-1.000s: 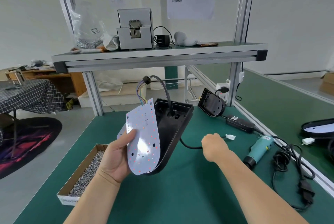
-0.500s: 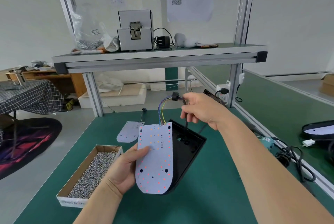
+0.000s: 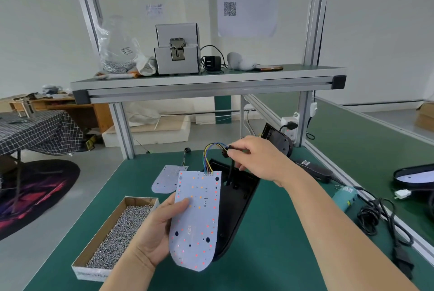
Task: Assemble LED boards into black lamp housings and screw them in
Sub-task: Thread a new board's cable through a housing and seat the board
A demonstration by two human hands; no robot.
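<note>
Green mat [image 3: 270, 255] covers the bench across the lower half of the frame. At lower centre the left hand [image 3: 157, 232] holds a white board [image 3: 197, 217] tilted up toward the camera. The thumb lies flat on its face and the other fingers are hidden behind it. The board's rounded end points to the bottom of the frame. A black housing [image 3: 237, 201] sits just behind and right of the board, open side up, its left edge covered by the board. Whether the left fingers also grip it cannot be told.

Coloured wires [image 3: 207, 156] rise from the board's top edge and arch right to a black plug [image 3: 226, 148]. The right hand [image 3: 256, 156], just above centre, pinches the plug between thumb and forefinger, its other fingers loosely curled. A black cable [image 3: 231, 168] drops from the plug into the housing.

A spare board [image 3: 164, 179] lies flat on the mat left of the wires. A cardboard box [image 3: 91, 273] of screws [image 3: 122, 232] sits at lower left, beside the left wrist. A teal driver [image 3: 344, 197] lies at right. A second housing [image 3: 278, 140] leans by the post behind the right hand. On the shelf [image 3: 206, 81] across the upper middle stands a grey feeder [image 3: 177, 49].
</note>
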